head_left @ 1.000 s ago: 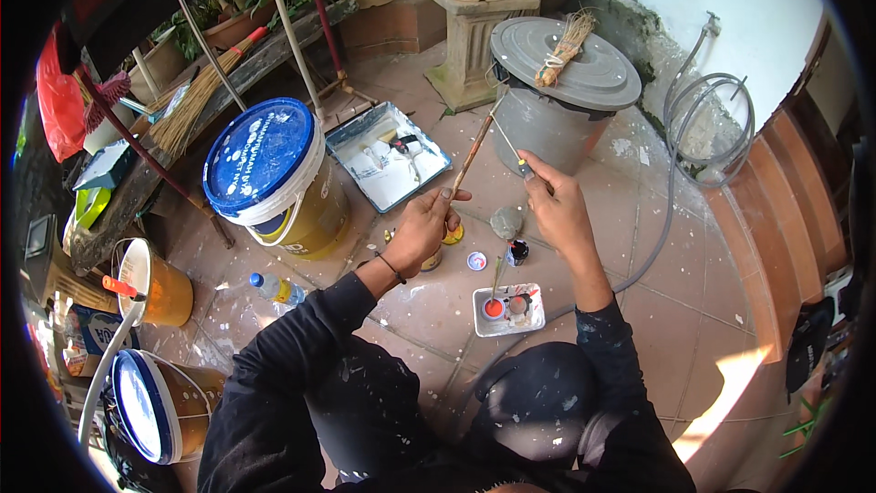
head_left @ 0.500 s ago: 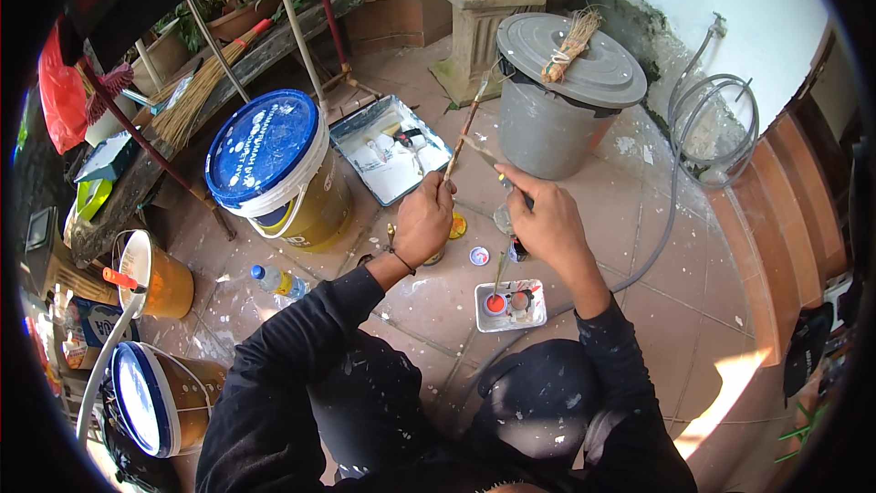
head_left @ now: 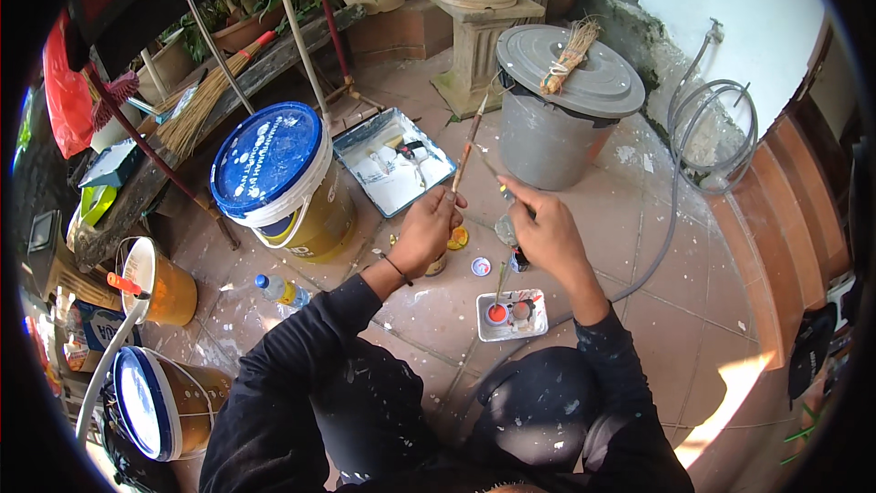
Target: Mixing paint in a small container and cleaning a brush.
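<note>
My left hand [head_left: 423,232] is closed round the lower end of a slim painted stick [head_left: 468,152]. The stick slants up and away, reddish brown with pale bands and a whitish pointed tip. My right hand [head_left: 549,230] pinches a thin paintbrush [head_left: 490,164], its tip close beside the stick; I cannot tell whether they touch. Below the hands, a white tray [head_left: 513,335] on the floor holds a cup of orange-red paint [head_left: 496,314] with another thin handle standing in it. A small dark bottle [head_left: 519,260], a round lid [head_left: 481,267] and a yellow-stained lid [head_left: 458,237] lie nearby.
A blue-lidded paint bucket [head_left: 269,160] stands left of a paint tray [head_left: 374,196] with white paint. Ahead right is a lidded grey bin [head_left: 557,141] bearing a straw bundle [head_left: 570,57]. A hose [head_left: 671,219] crosses the floor. A plastic bottle [head_left: 283,290] lies left.
Both hands keep their grips. The stick stands slightly more upright and a little lower, and the brush has shifted slightly along with it. The view has tilted a little.
</note>
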A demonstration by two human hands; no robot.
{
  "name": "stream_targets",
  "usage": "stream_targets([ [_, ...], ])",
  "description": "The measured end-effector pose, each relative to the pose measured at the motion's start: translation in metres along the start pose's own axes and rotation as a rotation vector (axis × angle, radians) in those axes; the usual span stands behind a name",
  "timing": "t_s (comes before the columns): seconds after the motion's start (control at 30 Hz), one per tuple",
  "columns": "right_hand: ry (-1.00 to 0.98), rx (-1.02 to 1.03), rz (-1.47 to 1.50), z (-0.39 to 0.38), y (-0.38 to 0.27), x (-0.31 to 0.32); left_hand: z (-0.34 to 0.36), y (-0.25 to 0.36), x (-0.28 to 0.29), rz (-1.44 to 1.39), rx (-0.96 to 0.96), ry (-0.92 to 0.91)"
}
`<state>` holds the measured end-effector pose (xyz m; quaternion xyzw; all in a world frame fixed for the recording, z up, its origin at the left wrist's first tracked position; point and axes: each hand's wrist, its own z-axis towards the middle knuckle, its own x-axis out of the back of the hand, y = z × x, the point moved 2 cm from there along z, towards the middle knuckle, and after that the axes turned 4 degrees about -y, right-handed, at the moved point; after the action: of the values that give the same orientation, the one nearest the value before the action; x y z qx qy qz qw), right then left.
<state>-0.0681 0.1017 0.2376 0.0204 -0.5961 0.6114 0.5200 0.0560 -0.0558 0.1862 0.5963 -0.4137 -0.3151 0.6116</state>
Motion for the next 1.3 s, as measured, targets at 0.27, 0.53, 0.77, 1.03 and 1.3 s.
stream_targets([
  [0.27, 0.009, -0.102, 0.027, -0.005, 0.002, 0.000, -0.001, 0.002, 0.003, -0.549, 0.262, -0.183],
  [0.53, 0.008, -0.134, 0.045, 0.001, -0.004, 0.006, -0.004, 0.003, -0.003, -0.669, 0.324, -0.357],
  [0.77, -0.029, -0.178, 0.254, -0.002, 0.012, 0.002, 0.002, -0.001, 0.007, -0.922, 0.338, -0.512],
  [1.03, -0.012, -0.125, 0.533, 0.015, 0.040, -0.005, 0.000, -0.008, 0.003, -1.241, 0.399, -0.656],
  [1.3, 0.162, 0.089, 0.002, -0.009, 0.047, -0.013, 0.006, -0.015, 0.018, -1.046, 0.309, -0.210],
])
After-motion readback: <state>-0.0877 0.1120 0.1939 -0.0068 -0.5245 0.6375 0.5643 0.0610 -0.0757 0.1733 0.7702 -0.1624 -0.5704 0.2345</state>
